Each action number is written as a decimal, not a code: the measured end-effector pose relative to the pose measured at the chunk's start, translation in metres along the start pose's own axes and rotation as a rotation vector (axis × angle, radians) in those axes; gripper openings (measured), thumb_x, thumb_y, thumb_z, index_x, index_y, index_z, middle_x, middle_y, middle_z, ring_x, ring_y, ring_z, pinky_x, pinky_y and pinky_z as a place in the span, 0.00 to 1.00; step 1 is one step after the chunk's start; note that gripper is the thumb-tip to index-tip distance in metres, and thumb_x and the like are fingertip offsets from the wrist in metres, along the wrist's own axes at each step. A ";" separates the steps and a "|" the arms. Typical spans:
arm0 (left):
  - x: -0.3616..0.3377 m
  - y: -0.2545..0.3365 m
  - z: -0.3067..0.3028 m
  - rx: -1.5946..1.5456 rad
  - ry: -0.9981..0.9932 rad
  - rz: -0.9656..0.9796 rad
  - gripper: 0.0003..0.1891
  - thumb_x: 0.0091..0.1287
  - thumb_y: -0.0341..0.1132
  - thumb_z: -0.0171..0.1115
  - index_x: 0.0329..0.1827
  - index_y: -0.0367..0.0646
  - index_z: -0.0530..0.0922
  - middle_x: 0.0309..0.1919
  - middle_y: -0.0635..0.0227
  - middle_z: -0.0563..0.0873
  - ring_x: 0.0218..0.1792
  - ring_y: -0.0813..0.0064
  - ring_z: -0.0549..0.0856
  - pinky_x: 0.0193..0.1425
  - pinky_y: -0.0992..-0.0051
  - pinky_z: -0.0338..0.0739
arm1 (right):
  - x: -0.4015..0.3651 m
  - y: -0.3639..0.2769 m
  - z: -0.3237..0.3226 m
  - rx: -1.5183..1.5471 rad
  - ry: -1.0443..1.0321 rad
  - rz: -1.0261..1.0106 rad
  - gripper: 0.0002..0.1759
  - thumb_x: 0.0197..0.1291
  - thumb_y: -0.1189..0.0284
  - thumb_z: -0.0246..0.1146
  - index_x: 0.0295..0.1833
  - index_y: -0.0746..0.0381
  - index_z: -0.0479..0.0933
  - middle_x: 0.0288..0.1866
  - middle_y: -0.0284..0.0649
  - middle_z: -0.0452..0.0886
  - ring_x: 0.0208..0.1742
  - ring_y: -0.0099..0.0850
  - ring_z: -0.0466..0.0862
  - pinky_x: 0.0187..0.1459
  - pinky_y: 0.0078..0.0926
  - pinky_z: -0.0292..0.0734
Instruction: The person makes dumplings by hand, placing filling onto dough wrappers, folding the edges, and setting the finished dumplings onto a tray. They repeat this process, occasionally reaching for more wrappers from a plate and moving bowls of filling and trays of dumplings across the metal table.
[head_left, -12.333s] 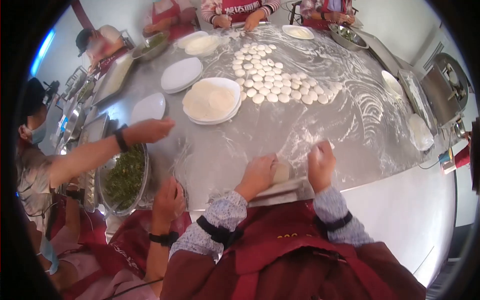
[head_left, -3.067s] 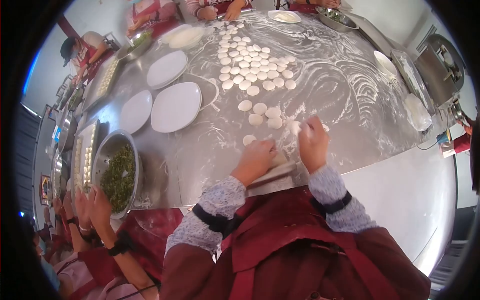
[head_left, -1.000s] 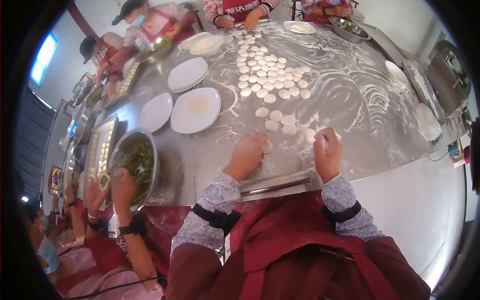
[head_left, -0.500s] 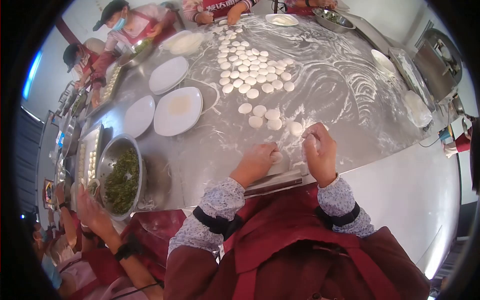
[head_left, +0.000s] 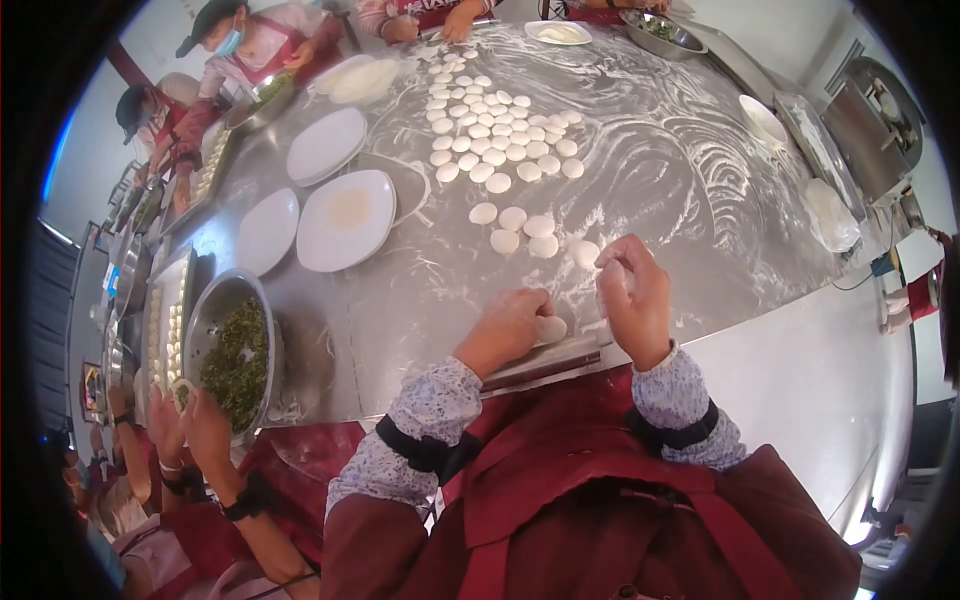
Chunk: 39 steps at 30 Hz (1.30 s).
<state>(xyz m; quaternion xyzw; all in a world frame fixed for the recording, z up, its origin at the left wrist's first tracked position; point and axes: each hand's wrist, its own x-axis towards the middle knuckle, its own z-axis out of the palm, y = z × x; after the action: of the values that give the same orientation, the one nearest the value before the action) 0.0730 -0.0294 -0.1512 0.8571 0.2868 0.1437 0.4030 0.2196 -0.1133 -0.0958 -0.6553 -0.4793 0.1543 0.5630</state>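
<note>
At the near edge of the steel table, my left hand is closed with its fingertips on a small white dough disc. Opposite it, my right hand is raised with curled fingers, dusted with flour. Something pale shows between thumb and fingers there, too hidden to name. One flattened dough piece lies just beyond the gap between my hands. Several more dough pieces lie a little further off, and a large cluster of dough pieces spreads behind them.
White plates lie to the left. A steel bowl of chopped green filling stands near the left edge, beside a tray of dumplings. A co-worker's hands hold a filled wrapper there. Other people work along the far side.
The dough disc shows more beyond my left fingers, and my right hand has turned slightly. At lower left, the co-worker's two hands have come together around a wrapper. The view has shifted slightly.
</note>
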 end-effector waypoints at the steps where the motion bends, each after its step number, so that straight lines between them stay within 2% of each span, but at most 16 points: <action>1: -0.001 0.002 -0.001 0.020 -0.013 0.029 0.08 0.57 0.33 0.55 0.31 0.36 0.77 0.29 0.53 0.81 0.33 0.53 0.80 0.38 0.61 0.72 | 0.006 0.001 0.003 -0.020 0.011 -0.030 0.04 0.53 0.77 0.53 0.34 0.66 0.71 0.25 0.45 0.77 0.29 0.33 0.79 0.34 0.27 0.73; 4: 0.010 0.001 0.008 0.082 0.075 0.011 0.08 0.57 0.32 0.54 0.30 0.36 0.76 0.28 0.52 0.81 0.34 0.52 0.80 0.39 0.60 0.72 | 0.035 0.043 0.030 -0.170 0.057 -0.118 0.04 0.53 0.75 0.54 0.34 0.64 0.71 0.26 0.49 0.77 0.28 0.43 0.79 0.32 0.30 0.73; 5: 0.016 -0.001 0.008 0.157 0.134 0.042 0.07 0.56 0.34 0.57 0.28 0.39 0.76 0.27 0.55 0.81 0.34 0.53 0.80 0.39 0.60 0.73 | 0.041 0.046 0.036 -0.173 0.062 -0.117 0.04 0.53 0.75 0.54 0.34 0.64 0.71 0.26 0.49 0.77 0.28 0.43 0.79 0.32 0.30 0.73; 7: 0.018 0.002 0.005 0.170 0.130 0.021 0.06 0.56 0.34 0.57 0.28 0.39 0.75 0.27 0.56 0.81 0.34 0.53 0.80 0.39 0.60 0.73 | 0.050 0.044 0.048 -0.103 0.089 -0.158 0.05 0.53 0.73 0.55 0.34 0.64 0.71 0.27 0.51 0.77 0.28 0.47 0.78 0.31 0.31 0.73; 9: 0.017 0.000 0.001 0.189 0.135 -0.004 0.06 0.56 0.33 0.57 0.28 0.39 0.75 0.26 0.56 0.81 0.34 0.53 0.79 0.39 0.59 0.72 | 0.035 0.038 0.034 -0.106 0.090 -0.118 0.06 0.53 0.73 0.55 0.35 0.64 0.71 0.27 0.50 0.77 0.27 0.47 0.78 0.31 0.32 0.73; 12: 0.001 -0.008 0.004 0.183 0.076 0.078 0.06 0.57 0.33 0.56 0.29 0.39 0.74 0.28 0.56 0.81 0.34 0.52 0.79 0.40 0.58 0.72 | -0.003 0.050 0.011 -0.051 0.084 -0.032 0.06 0.53 0.74 0.55 0.36 0.64 0.71 0.27 0.50 0.77 0.27 0.47 0.78 0.30 0.34 0.73; 14: -0.007 -0.001 0.002 0.067 0.077 -0.033 0.07 0.58 0.32 0.54 0.30 0.36 0.75 0.29 0.52 0.81 0.34 0.50 0.79 0.39 0.58 0.71 | -0.006 0.046 0.010 0.006 0.091 0.015 0.06 0.53 0.74 0.55 0.37 0.64 0.71 0.26 0.50 0.76 0.27 0.47 0.78 0.30 0.35 0.73; 15: -0.009 0.000 0.007 0.063 0.060 -0.034 0.07 0.58 0.32 0.54 0.30 0.36 0.75 0.29 0.52 0.81 0.34 0.50 0.79 0.39 0.58 0.71 | 0.002 0.045 0.015 -0.051 0.106 -0.045 0.06 0.53 0.74 0.55 0.36 0.63 0.71 0.25 0.50 0.76 0.28 0.48 0.79 0.30 0.35 0.73; 18: 0.005 0.006 0.011 0.182 0.203 -0.012 0.07 0.58 0.32 0.54 0.31 0.36 0.74 0.29 0.52 0.81 0.35 0.50 0.79 0.39 0.58 0.71 | 0.041 0.042 0.043 -0.153 0.133 -0.130 0.04 0.52 0.75 0.54 0.35 0.62 0.71 0.24 0.51 0.76 0.29 0.50 0.78 0.29 0.37 0.72; 21: 0.010 -0.001 0.010 0.134 0.332 -0.011 0.07 0.58 0.32 0.55 0.31 0.36 0.75 0.29 0.52 0.80 0.35 0.50 0.79 0.39 0.58 0.71 | 0.051 0.040 0.054 -0.208 0.132 -0.086 0.05 0.52 0.74 0.54 0.35 0.62 0.70 0.24 0.52 0.76 0.29 0.51 0.78 0.29 0.38 0.72; 23: 0.009 -0.008 0.006 0.135 0.108 0.018 0.07 0.58 0.32 0.55 0.32 0.36 0.75 0.29 0.52 0.80 0.34 0.50 0.79 0.38 0.58 0.71 | 0.033 0.039 0.037 -0.165 0.125 -0.065 0.05 0.52 0.74 0.54 0.35 0.62 0.70 0.24 0.52 0.76 0.29 0.51 0.78 0.29 0.38 0.72; 28: -0.010 -0.003 0.004 0.032 0.094 -0.001 0.06 0.58 0.31 0.55 0.32 0.36 0.75 0.29 0.53 0.80 0.34 0.50 0.79 0.39 0.59 0.71 | -0.001 0.048 0.016 -0.058 0.133 0.026 0.06 0.52 0.73 0.54 0.36 0.63 0.71 0.24 0.52 0.76 0.29 0.52 0.78 0.29 0.38 0.72; 30: -0.001 0.002 0.011 0.080 0.183 -0.034 0.06 0.58 0.31 0.54 0.31 0.37 0.74 0.28 0.53 0.80 0.34 0.51 0.79 0.38 0.60 0.71 | 0.027 0.043 0.033 -0.172 0.150 -0.145 0.05 0.52 0.73 0.54 0.35 0.63 0.70 0.26 0.52 0.76 0.29 0.52 0.77 0.30 0.38 0.72; 34: 0.017 0.000 0.014 0.100 0.336 -0.051 0.06 0.58 0.31 0.54 0.31 0.37 0.74 0.28 0.53 0.80 0.33 0.50 0.78 0.38 0.59 0.71 | 0.052 0.038 0.056 -0.153 0.133 -0.131 0.05 0.52 0.73 0.55 0.34 0.63 0.70 0.26 0.52 0.76 0.30 0.52 0.77 0.30 0.38 0.72; 36: 0.013 -0.009 0.011 0.161 0.177 0.031 0.06 0.58 0.31 0.54 0.32 0.36 0.74 0.28 0.53 0.80 0.34 0.50 0.79 0.39 0.59 0.71 | 0.037 0.036 0.042 -0.207 0.156 -0.105 0.05 0.52 0.73 0.54 0.34 0.63 0.69 0.26 0.51 0.76 0.30 0.51 0.78 0.31 0.38 0.72; 39: -0.003 -0.011 0.000 0.083 0.139 0.025 0.06 0.57 0.31 0.54 0.33 0.36 0.74 0.28 0.53 0.80 0.35 0.50 0.79 0.40 0.59 0.71 | -0.001 0.045 0.015 -0.098 0.118 -0.055 0.04 0.53 0.74 0.54 0.33 0.63 0.69 0.26 0.49 0.76 0.29 0.49 0.78 0.32 0.37 0.73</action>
<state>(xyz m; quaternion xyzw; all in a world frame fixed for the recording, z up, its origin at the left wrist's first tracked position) 0.0668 -0.0258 -0.1601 0.8645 0.3093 0.1960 0.3444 0.2288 -0.1007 -0.1409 -0.6765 -0.4700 0.0764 0.5618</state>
